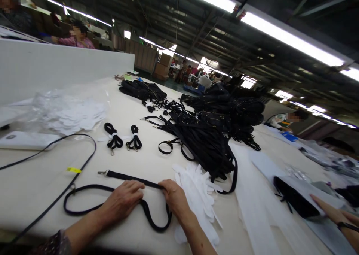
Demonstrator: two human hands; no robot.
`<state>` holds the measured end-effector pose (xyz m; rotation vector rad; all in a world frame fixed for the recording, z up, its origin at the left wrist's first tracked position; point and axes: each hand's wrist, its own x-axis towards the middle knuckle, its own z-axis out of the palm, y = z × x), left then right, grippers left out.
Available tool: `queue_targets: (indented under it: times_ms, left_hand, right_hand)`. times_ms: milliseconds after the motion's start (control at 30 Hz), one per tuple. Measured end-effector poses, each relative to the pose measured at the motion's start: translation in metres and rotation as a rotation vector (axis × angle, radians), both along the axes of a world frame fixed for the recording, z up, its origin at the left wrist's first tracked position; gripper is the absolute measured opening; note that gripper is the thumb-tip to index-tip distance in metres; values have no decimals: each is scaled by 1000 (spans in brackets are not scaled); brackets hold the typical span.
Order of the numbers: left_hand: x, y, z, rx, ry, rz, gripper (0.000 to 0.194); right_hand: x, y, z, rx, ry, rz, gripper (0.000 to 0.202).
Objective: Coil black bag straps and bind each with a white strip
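Note:
A long black bag strap (127,176) with a metal clip lies in loose loops on the table in front of me. My right hand (174,198) pinches its upper stretch between thumb and fingers. Over another part of the same strap, my left hand (123,199) is closed, fingertips down near the upper stretch; its thumb is hidden. Beyond my hands lie two folded straps, the left bundle (113,136) and the right bundle (134,138), each bound with a white band. White cut strips (196,195) lie beside my right hand.
A heap of black straps (204,146) and stacked black bags (224,105) fill the centre and right. A thin dark cord (64,189) with a yellow tag crosses the left. White pieces in clear plastic (73,112) lie behind it. A co-worker's hand (328,208) is at right.

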<state>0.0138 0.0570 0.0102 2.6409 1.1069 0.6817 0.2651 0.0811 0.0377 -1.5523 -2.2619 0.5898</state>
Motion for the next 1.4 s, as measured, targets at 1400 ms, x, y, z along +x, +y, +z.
queue_targets:
  times_ms: [1400]
  left_hand:
    - [-141, -5, -16, -119, -53, 461, 23]
  right_hand:
    - [-34, -25, -5, 92, -46, -106, 26]
